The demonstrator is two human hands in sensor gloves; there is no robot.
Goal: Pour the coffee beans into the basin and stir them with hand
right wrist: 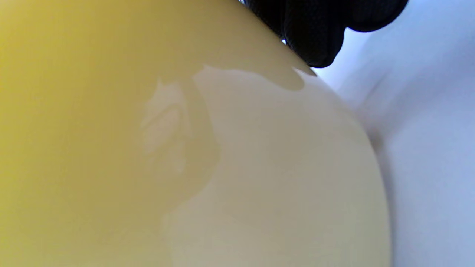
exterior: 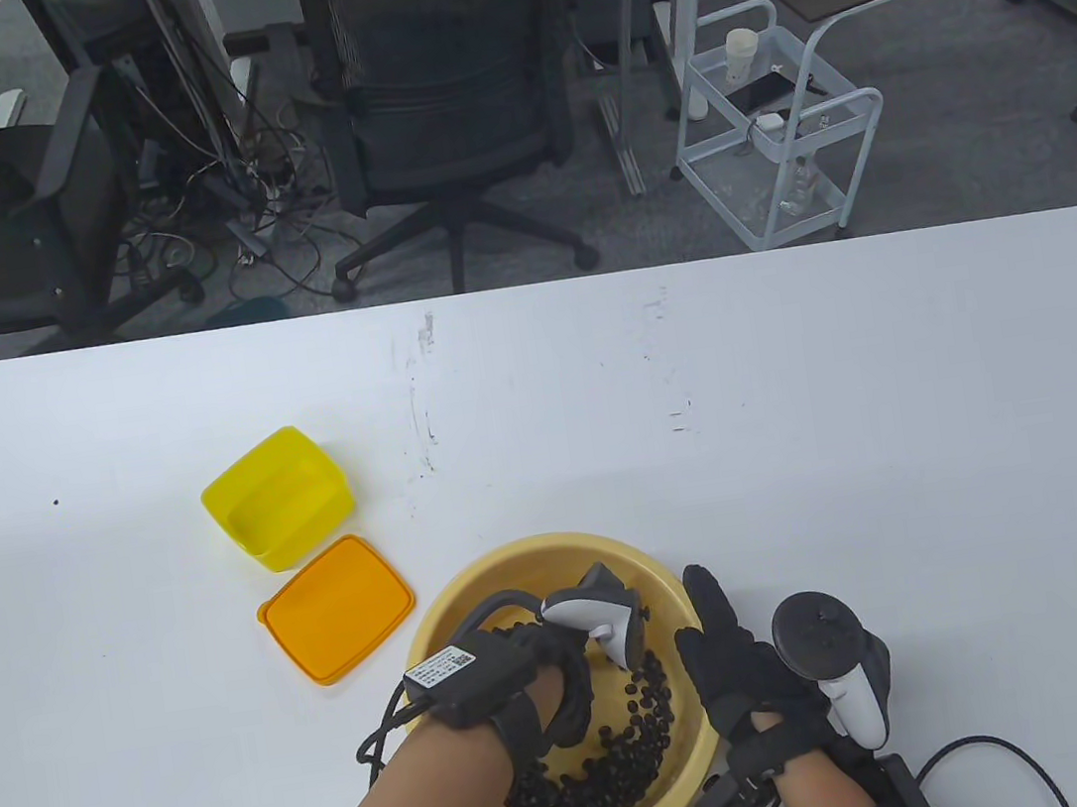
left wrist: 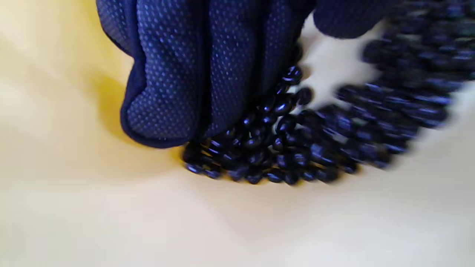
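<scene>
Inside basin [exterior: 521,566] — coffee beans [exterior: 609,764], left hand [exterior: 548,682].

Table view looks down; both wrist views sit close against the shared basin [exterior: 658,579].

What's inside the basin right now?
Dark coffee beans lie along the basin's near side, with the left hand among them. The arm and tracker cover part of the floor.

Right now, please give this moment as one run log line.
stage: stirring | left hand: fingers in coffee beans | right hand: steadies basin | yellow box: empty
</scene>
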